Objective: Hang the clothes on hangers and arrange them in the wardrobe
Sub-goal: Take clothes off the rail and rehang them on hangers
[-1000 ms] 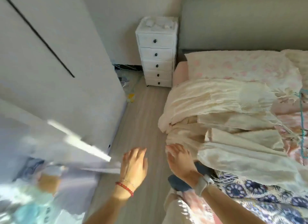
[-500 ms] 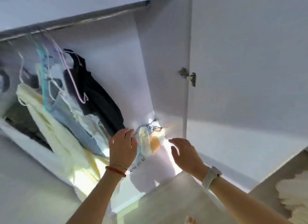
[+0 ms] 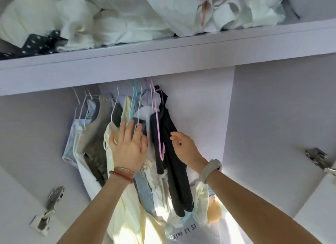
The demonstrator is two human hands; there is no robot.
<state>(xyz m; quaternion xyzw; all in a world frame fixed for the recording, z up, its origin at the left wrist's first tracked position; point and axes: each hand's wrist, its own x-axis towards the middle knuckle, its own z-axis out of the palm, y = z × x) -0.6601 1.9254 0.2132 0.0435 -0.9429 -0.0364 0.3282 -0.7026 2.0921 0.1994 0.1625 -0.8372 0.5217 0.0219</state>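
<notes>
Inside the open wardrobe [image 3: 254, 116] several garments hang on thin coloured hangers. A pale yellow garment [image 3: 127, 198] hangs in the middle, a black garment [image 3: 174, 163] on a pink hanger [image 3: 157, 127] at the right end. My left hand [image 3: 127, 149] is spread flat against the yellow and light garments, fingers apart, holding nothing. My right hand [image 3: 185, 149] reaches to the right side of the black garment, fingers loosely curled; its fingertips are at the cloth, and a grip cannot be made out.
A shelf [image 3: 163, 49] runs above the rail, piled with white bedding [image 3: 118, 16]. Door hinges show at lower left [image 3: 49, 211] and far right [image 3: 318, 158]. Grey and light blue garments [image 3: 81, 143] hang to the left. A printed bag [image 3: 183, 229] lies at the bottom.
The view swung from the bed and floor to the wardrobe and then tilted up. Both hands rose from near the wardrobe's bottom to the hanging clothes.
</notes>
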